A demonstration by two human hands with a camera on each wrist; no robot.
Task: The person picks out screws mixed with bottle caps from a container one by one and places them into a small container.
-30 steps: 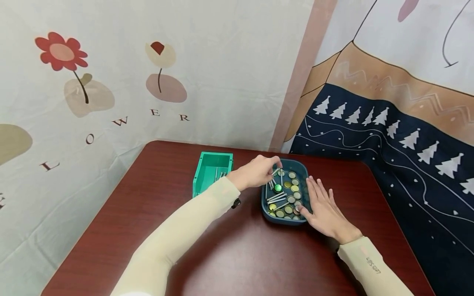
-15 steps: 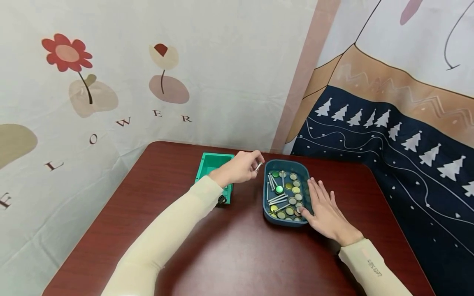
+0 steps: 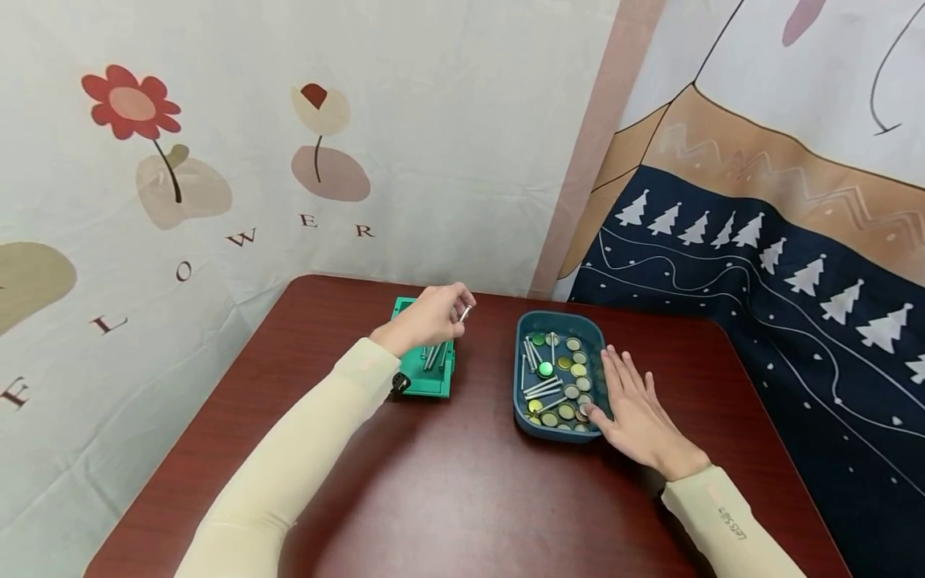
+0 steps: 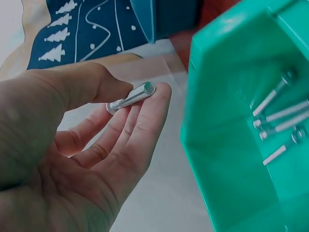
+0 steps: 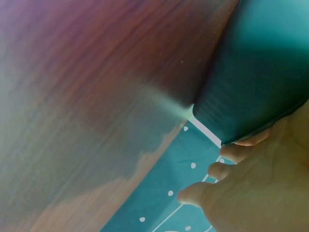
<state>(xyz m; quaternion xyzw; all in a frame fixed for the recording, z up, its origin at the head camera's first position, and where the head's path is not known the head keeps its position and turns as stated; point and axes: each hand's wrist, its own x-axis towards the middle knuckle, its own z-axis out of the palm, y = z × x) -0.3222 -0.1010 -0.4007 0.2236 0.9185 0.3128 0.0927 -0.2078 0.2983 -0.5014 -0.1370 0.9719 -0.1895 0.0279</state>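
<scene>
My left hand [image 3: 426, 318] pinches a silver bolt [image 4: 133, 98] between thumb and fingers, above the right side of a green bin [image 3: 426, 388]. Several bolts [image 4: 285, 118] lie in that bin, partly hidden by the hand in the head view. To the right stands a dark blue tray [image 3: 552, 433] holding more bolts [image 3: 543, 388] and several bottle caps [image 3: 579, 370], some yellow or green. Against the tray's right side rests my right hand [image 3: 643, 416], fingers straight and thumb over the rim.
The reddish-brown wooden table [image 3: 506, 498] carries both containers near its back edge. Behind it hangs a pale cloth [image 3: 448, 160] printed with flowers and letters. On the right is a dark blue cloth [image 3: 723, 265] with white trees.
My left hand has lifted a bolt out of the blue tray and carried it left to the green bin. The right hand has stayed against the tray.
</scene>
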